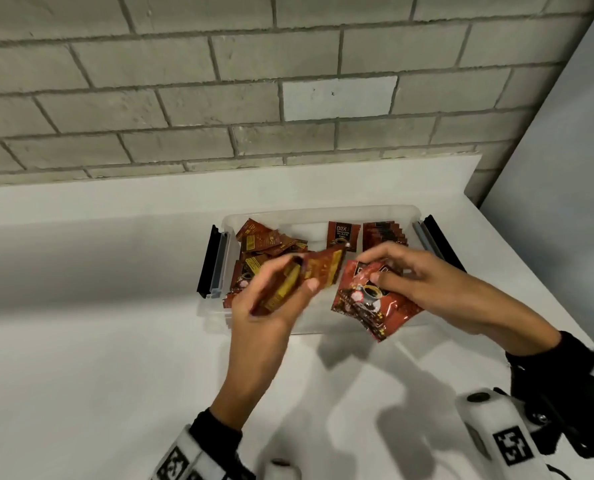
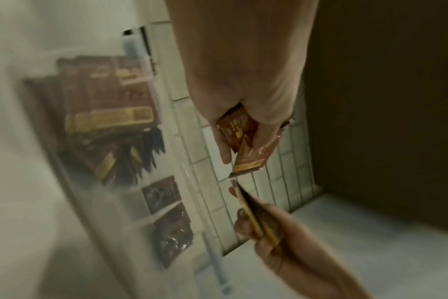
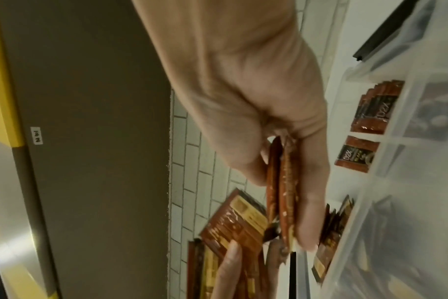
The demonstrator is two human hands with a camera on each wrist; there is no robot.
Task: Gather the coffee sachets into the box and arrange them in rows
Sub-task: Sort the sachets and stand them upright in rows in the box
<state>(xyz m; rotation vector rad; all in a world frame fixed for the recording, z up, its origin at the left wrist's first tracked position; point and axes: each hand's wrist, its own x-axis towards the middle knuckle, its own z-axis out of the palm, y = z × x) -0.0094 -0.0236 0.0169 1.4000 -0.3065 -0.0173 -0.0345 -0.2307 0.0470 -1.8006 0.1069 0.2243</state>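
A clear plastic box [image 1: 323, 211] sits on the white counter. Inside lie a loose pile of red-brown coffee sachets [image 1: 267, 240] at the left, one upright sachet [image 1: 342, 235] in the middle and a standing row [image 1: 383, 232] at the right. My left hand [image 1: 302, 273] grips a few sachets [image 2: 248, 163] above the box, their yellow-panelled backs facing me. My right hand [image 1: 371, 270] pinches a small stack of sachets [image 1: 371, 303] face up over the box's front edge; the stack [image 3: 286, 192] shows edge-on in the right wrist view. The two handfuls almost touch.
Black and grey lid clips [image 1: 212, 261] stick out from both short ends of the box. A grey brick wall [image 1: 288, 98] rises behind the counter. White counter [image 1: 81, 341] spreads to the left and front of the box.
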